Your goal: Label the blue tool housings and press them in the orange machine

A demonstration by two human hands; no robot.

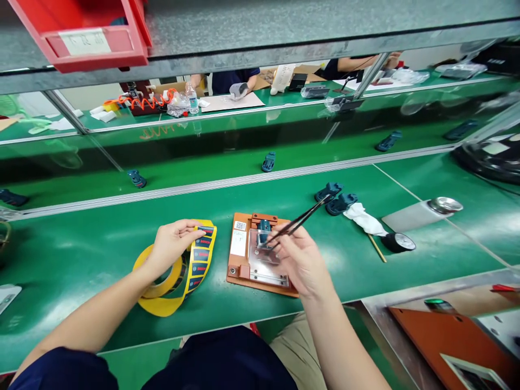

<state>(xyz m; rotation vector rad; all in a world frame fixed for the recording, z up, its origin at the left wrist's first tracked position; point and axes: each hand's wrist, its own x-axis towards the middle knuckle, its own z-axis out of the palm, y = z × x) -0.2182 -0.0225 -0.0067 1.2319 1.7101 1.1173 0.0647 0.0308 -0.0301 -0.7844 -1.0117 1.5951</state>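
My left hand (pixel 175 245) pinches the free end of a yellow roll of labels (pixel 201 254), whose dark rectangular stickers face up. The rest of the roll lies coiled on the bench under my wrist. In my right hand (pixel 300 257) is a pair of black tweezers (pixel 298 221), held slantwise with the points toward the lower left. Those points hover over or touch the clear plate of an orange fixture (pixel 238 271); which of the two I cannot tell. A dark blue tool housing (pixel 264 227) sits in the fixture, partly behind the clear plate.
Two blue housings (pixel 341 203) lie right of the fixture, near a white cloth (pixel 364 219), a round gauge (pixel 400 242) and a white bottle (pixel 418 216). Beyond the metal rail, more housings (pixel 268 161) stand on a green belt. A red bin (pixel 93 46) hangs overhead. People work across the line.
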